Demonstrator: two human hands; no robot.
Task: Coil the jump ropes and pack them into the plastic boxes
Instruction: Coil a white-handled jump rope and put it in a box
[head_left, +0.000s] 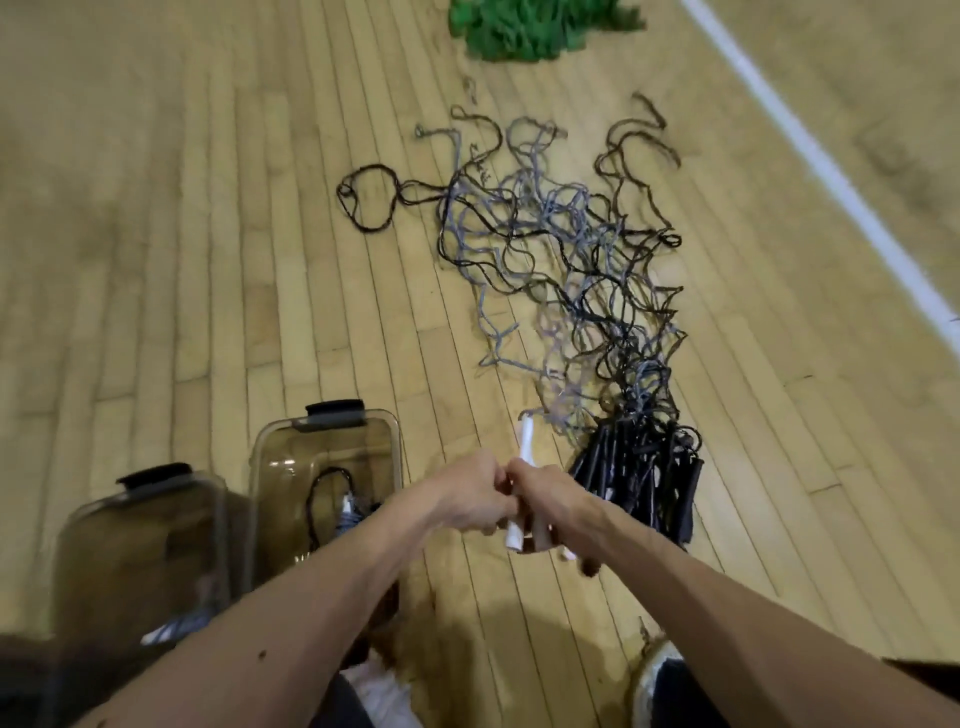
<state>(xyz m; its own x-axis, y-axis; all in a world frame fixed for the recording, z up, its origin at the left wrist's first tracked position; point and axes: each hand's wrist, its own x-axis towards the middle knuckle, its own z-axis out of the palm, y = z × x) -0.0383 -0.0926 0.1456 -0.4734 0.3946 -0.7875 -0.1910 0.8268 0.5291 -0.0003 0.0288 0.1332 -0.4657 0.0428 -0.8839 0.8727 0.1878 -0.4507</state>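
My left hand (467, 496) and my right hand (558, 504) meet above the wooden floor, both closed around the white handles (523, 452) of one jump rope. Its grey cord runs up into a tangle of grey and black jump ropes (561, 249) spread over the floor ahead. A bunch of black handles (644, 473) lies just right of my hands. Two clear plastic boxes stand at the lower left: the nearer-middle box (291, 441) holds a coiled rope with a white handle, and the left box (88, 525) shows a striped rope near its bottom.
A heap of green ropes (535, 26) lies at the far top. A white painted line (810, 150) crosses the floor at the right. My shoe (660, 680) shows at the bottom right. Both boxes have dark latches on their far rims.
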